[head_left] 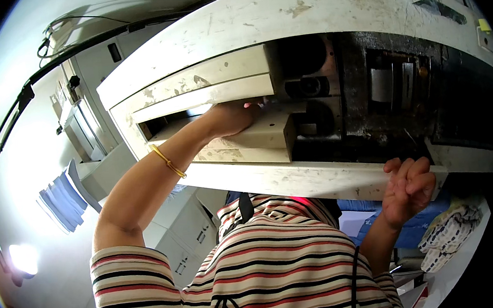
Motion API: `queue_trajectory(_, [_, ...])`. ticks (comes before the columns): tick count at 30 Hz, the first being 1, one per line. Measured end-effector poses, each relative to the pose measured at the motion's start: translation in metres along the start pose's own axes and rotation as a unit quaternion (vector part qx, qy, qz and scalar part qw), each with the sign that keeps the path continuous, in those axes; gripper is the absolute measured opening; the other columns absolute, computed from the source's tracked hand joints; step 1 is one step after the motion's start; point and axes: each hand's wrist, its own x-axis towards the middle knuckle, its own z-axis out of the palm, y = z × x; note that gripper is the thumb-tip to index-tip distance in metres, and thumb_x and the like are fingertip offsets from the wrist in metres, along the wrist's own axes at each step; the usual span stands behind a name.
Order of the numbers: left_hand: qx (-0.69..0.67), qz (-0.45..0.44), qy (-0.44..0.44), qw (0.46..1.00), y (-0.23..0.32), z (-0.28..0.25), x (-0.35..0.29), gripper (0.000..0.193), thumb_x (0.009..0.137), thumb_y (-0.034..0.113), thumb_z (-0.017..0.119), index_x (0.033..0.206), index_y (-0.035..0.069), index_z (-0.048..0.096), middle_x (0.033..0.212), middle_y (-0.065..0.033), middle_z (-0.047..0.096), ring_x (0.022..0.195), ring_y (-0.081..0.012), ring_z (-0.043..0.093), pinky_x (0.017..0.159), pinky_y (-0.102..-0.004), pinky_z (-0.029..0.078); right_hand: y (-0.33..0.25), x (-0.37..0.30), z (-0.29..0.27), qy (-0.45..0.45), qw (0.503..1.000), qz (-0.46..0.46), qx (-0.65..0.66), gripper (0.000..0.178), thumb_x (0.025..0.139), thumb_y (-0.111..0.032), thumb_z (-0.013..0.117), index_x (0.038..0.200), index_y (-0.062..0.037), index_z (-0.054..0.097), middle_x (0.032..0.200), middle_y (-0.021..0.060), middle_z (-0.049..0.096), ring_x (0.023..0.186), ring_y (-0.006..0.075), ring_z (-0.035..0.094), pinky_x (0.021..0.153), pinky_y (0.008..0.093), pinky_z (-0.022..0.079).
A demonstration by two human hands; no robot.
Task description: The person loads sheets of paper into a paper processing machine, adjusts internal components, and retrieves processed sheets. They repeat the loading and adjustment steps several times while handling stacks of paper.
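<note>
this looks like a workshop handling cloth: a scuffed white machine with grimy metal innards lies open around the left hand, folded blue fabric farther left, bundled patterned cloth beyond the right hand.

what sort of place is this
Possibly a garment or textile workshop, judging by the worn, pale machine casing, the bundled patterned fabric beside blue cloth, and the lit lamp.
</note>
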Motion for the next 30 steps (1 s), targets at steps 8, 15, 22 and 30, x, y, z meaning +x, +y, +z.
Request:
queue_trajectory(8, [-0.222, 0.034, 0.054, 0.973, -0.026, 0.016, 0.006, 0.034, 0.091, 0.016, 0.050, 0.123, 0.005, 0.053, 0.121, -0.0183, 0.057, 0.112, -0.0299, 0.052, 0.097, -0.0349, 0.041, 0.004, -0.002, -0.001, -0.003, 1.000, -0.019, -0.002, 0.026, 0.077, -0.019, 0.072, 0.081, -0.0137, 0.047, 0.078, -0.0009, 0.032, 0.064, 0.0091, 0.034, 0.066, 0.0378, 0.049])
queue_trajectory(15, [-0.202, -0.020, 0.015, 0.979, -0.008, 0.000, -0.008, 0.035, 0.092, 0.017, 0.051, 0.124, 0.004, 0.052, 0.123, -0.0184, 0.056, 0.112, -0.0304, 0.052, 0.097, -0.0345, 0.041, 0.005, -0.004, 0.001, 0.010, 0.998, -0.038, -0.041, 0.031, 0.079, -0.030, 0.073, 0.082, -0.0140, 0.047, 0.078, -0.0015, 0.031, 0.067, 0.0089, 0.034, 0.068, 0.0364, 0.047])
queue_trajectory(22, [-0.076, 0.071, 0.053, 0.993, -0.027, 0.012, -0.006, 0.035, 0.093, 0.022, 0.049, 0.122, 0.004, 0.054, 0.120, -0.0198, 0.057, 0.109, -0.0321, 0.054, 0.095, -0.0358, 0.042, 0.003, -0.006, 0.003, 0.018, 0.996, -0.043, -0.071, 0.023, 0.082, -0.019, 0.067, 0.081, -0.0146, 0.045, 0.078, -0.0003, 0.031, 0.066, 0.0095, 0.034, 0.069, 0.0358, 0.047])
queue_trajectory(30, [0.071, 0.062, 0.018, 0.995, -0.012, -0.002, -0.004, 0.029, 0.089, 0.020, 0.050, 0.112, 0.005, 0.060, 0.114, -0.0160, 0.060, 0.104, -0.0313, 0.056, 0.090, -0.0372, 0.044, 0.002, -0.004, 0.003, 0.019, 0.997, -0.036, -0.062, 0.020, 0.082, -0.013, 0.064, 0.081, -0.0148, 0.044, 0.078, -0.0004, 0.030, 0.066, 0.0097, 0.034, 0.069, 0.0357, 0.046])
